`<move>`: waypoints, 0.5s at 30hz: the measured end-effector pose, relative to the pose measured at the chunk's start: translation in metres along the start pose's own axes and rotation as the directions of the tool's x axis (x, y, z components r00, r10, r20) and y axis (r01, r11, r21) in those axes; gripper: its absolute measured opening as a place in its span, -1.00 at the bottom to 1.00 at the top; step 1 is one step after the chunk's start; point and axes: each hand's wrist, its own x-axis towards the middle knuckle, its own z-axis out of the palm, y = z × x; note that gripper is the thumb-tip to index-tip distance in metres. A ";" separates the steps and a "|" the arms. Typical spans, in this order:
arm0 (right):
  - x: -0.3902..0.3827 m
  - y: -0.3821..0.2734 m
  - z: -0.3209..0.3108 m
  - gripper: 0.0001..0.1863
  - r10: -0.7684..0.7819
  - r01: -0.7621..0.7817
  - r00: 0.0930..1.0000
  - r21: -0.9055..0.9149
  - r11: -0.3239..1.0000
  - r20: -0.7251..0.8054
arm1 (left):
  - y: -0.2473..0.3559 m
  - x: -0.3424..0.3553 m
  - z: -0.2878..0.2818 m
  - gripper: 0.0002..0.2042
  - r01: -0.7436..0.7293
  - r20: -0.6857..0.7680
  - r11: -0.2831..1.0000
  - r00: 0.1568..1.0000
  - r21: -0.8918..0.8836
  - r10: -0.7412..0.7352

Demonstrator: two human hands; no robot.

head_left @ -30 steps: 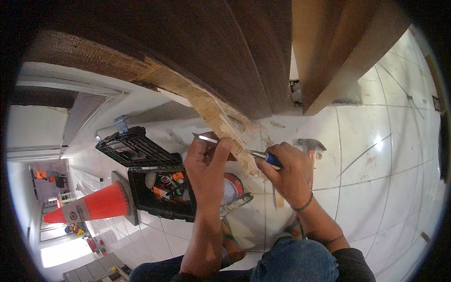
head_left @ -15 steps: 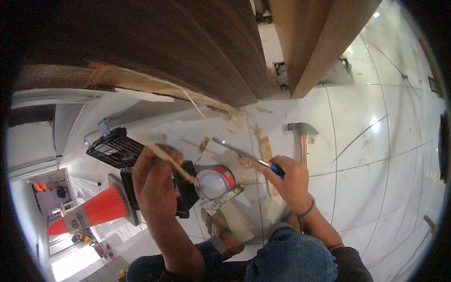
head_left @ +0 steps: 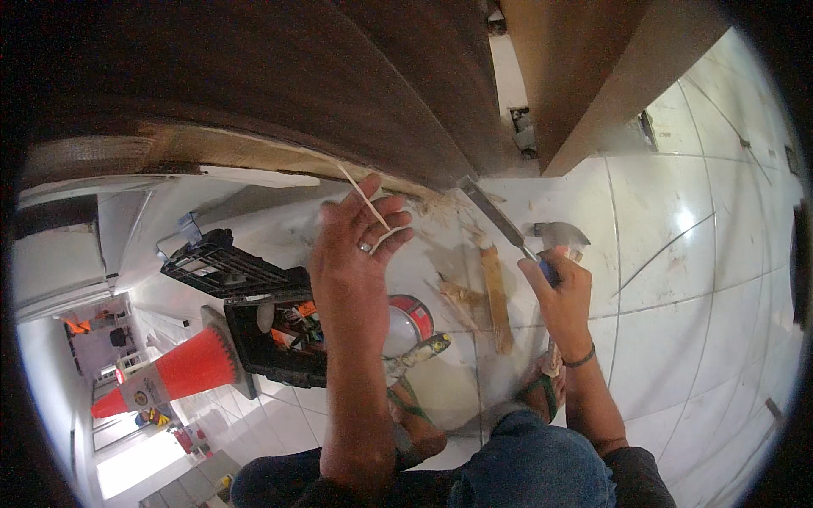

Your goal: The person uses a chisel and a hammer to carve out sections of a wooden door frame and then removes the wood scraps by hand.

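My left hand (head_left: pixel 356 254), a ring on one finger, is raised by the splintered wooden edge (head_left: pixel 254 148) of a dark panel (head_left: pixel 356 72). Its fingers are apart against a thin pale splinter (head_left: pixel 357 190) hanging from that edge. My right hand (head_left: pixel 563 300) grips a chisel (head_left: pixel 495 216) by its blue handle, the flat blade pointing up-left toward the foot of the panel. Behind that hand a hammer (head_left: pixel 555 233) lies on the tiles, its handle partly hidden. Long wood offcuts (head_left: pixel 495 300) and shavings lie on the floor between my hands.
An open black toolbox (head_left: pixel 267 360) with mixed contents is at left, beside an orange traffic cone (head_left: pixel 190 356). A red-and-white can (head_left: pixel 411 326) and a smeared tool (head_left: pixel 419 356) are near my feet. A brown wooden post (head_left: pixel 601 76) stands upper right; white tiles (head_left: pixel 660 356) form the floor.
My left hand has left the loose strip it held half a second ago and risen to the hanging splinter, fingers spreading. My right hand has moved rightward, tilting the chisel blade up.
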 end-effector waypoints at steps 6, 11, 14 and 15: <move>0.013 -0.005 0.000 -0.61 -0.031 0.021 0.993 0.082 0.996 0.117 | -0.010 -0.006 -0.009 -0.79 -0.104 -0.032 0.948 0.992 0.301 0.119; 0.032 0.000 0.006 -0.64 -0.222 0.214 0.971 0.091 0.973 0.092 | -0.059 -0.033 -0.029 -0.58 0.148 -0.133 0.720 0.988 0.677 -0.079; 0.045 -0.008 0.007 -0.65 -0.318 0.318 0.945 0.009 0.948 0.072 | -0.076 -0.024 -0.030 -0.49 0.092 -0.031 0.628 0.994 0.773 -0.107; 0.046 -0.013 0.007 -0.66 -0.353 0.355 0.934 -0.033 0.934 0.047 | -0.079 -0.017 -0.029 -0.44 0.092 0.013 0.709 0.990 0.699 -0.142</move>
